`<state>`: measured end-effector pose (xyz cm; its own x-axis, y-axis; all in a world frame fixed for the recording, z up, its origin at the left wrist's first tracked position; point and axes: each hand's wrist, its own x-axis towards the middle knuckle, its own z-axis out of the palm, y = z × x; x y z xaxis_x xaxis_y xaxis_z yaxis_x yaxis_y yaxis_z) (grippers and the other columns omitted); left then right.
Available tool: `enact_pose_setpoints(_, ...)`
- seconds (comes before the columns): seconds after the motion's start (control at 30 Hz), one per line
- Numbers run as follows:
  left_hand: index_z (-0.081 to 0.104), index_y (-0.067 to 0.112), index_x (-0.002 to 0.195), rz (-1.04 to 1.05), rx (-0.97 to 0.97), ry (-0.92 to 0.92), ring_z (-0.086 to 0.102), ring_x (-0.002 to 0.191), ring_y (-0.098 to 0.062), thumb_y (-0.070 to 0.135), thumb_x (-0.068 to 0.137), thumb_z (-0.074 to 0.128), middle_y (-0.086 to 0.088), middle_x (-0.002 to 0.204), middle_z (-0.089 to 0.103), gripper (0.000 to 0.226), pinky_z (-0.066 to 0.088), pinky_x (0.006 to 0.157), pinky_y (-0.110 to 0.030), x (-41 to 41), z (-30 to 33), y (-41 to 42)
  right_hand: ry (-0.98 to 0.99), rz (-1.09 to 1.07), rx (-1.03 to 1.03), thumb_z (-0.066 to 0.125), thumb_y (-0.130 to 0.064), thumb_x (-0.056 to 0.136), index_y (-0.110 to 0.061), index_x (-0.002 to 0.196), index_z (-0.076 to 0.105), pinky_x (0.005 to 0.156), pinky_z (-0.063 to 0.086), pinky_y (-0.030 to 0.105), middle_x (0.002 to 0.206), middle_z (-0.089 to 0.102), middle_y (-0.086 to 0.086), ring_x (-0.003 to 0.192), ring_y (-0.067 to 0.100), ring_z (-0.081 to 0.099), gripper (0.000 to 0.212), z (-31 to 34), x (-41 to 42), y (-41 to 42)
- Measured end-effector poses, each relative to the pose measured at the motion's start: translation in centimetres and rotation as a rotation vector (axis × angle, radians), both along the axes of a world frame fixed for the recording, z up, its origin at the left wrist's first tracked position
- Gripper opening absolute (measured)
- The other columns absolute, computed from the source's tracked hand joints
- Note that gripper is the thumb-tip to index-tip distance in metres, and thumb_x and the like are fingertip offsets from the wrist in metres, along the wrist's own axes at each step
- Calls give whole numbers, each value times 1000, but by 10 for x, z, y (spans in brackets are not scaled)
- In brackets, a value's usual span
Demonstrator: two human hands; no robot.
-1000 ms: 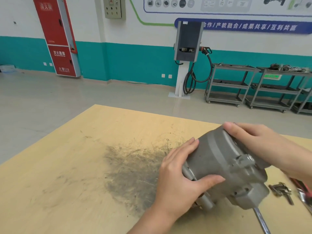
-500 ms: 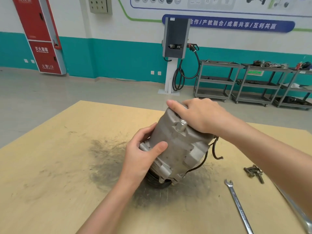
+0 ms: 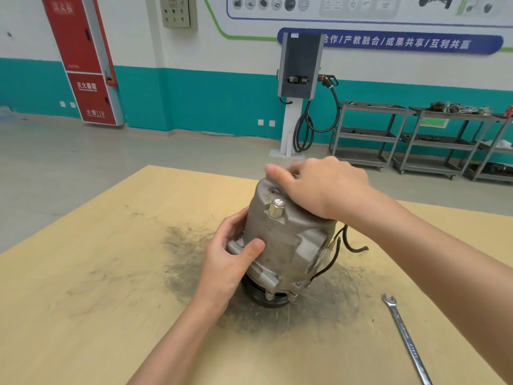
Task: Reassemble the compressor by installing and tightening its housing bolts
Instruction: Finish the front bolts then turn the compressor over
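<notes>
Compressor [image 3: 286,240] stands on end, pulley down, on the dark smear of the wooden table [image 3: 83,301], wrench [image 3: 406,339] lying well to its right; left hand [image 3: 231,259] wraps a lug low on its left flank, thumb pressed to the casting, while right hand [image 3: 322,184] caps its top with fingers curled over the far rim. Cast metal body looks heavy, rigid and top-heavy on that narrow pulley, probably greasy. Best held by lugs and rim, clear of the loose wires [image 3: 347,245] on its right.
</notes>
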<state>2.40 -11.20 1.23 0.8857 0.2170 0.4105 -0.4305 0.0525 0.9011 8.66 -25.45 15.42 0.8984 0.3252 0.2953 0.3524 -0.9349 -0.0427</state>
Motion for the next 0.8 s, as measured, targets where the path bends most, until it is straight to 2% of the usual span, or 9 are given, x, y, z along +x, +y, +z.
enact_pose_setpoints(0.07, 55, 25, 125, -18, 27, 7, 56, 120, -7, 65, 55, 80, 11, 126, 63, 84, 47, 91, -16, 0, 0, 5, 131, 100, 198, 11, -78, 86, -41, 121, 61, 78, 42, 35, 109, 65, -1, 106, 25, 57, 72, -5, -5, -20)
enact_pose_setpoints(0.13, 54, 23, 127, -23, 41, 18, 56, 120, -8, 65, 52, 82, 10, 126, 63, 90, 47, 90, -16, 0, -1, 9, 257, 202, 411, 16, -74, 88, -43, 126, 58, 82, 40, 27, 109, 60, -20, 107, 9, 53, 65, -15, -13, -42)
enact_pose_setpoints(0.2, 54, 22, 127, -31, 48, 25, 56, 120, -8, 64, 52, 83, 8, 126, 63, 91, 47, 91, -16, 0, -3, 10, 312, 279, 665, 22, -70, 85, -44, 132, 53, 86, 38, 15, 110, 52, -37, 107, -7, 52, 62, -30, -21, -56)
enact_pose_setpoints(0.23, 55, 24, 127, -33, 52, 22, 56, 120, -8, 63, 53, 83, 9, 126, 63, 89, 46, 90, -15, 0, -4, 9, 325, 302, 817, 25, -68, 84, -44, 134, 51, 91, 39, 14, 114, 51, -40, 111, -14, 51, 61, -38, -24, -60)
enact_pose_setpoints(0.33, 53, 30, 129, -36, 58, 15, 55, 122, -7, 62, 54, 83, 10, 128, 61, 87, 47, 91, -16, 1, -7, 9, 355, 252, 1155, 30, -64, 84, -42, 136, 46, 91, 45, 19, 127, 54, -26, 116, -12, 48, 59, -67, -30, -65)
enact_pose_setpoints(0.4, 51, 32, 132, -55, 69, 22, 54, 123, -8, 61, 52, 85, 10, 130, 60, 92, 49, 92, -22, 1, -8, 10, 386, 223, 1217, 29, -64, 84, -41, 131, 50, 99, 45, 29, 125, 58, -23, 117, -7, 51, 56, -84, -33, -64)
enact_pose_setpoints(0.53, 51, 37, 129, -32, 109, 27, 57, 115, 1, 49, 50, 86, 19, 124, 62, 87, 48, 82, -10, 0, -8, 6, 427, 262, 1254, 30, -62, 88, -43, 118, 60, 107, 42, 40, 120, 65, -24, 116, -7, 55, 46, -103, -35, -59)
enact_pose_setpoints(0.67, 51, 39, 127, 43, 136, 9, 55, 117, 3, 45, 50, 81, 22, 123, 62, 83, 48, 87, -13, 0, -12, 0, 416, 239, 1222, 30, -63, 89, -30, 115, 68, 104, 44, 44, 115, 69, -16, 114, 3, 60, 56, -109, -32, -60)
enact_pose_setpoints(0.8, 52, 54, 120, 85, 137, -6, 54, 116, 6, 47, 50, 83, 26, 122, 61, 76, 44, 85, -7, -3, -16, -8, 379, 203, 1241, 34, -57, 91, -13, 106, 70, 95, 47, 57, 107, 73, 5, 111, 29, 62, 59, -107, -28, -60)
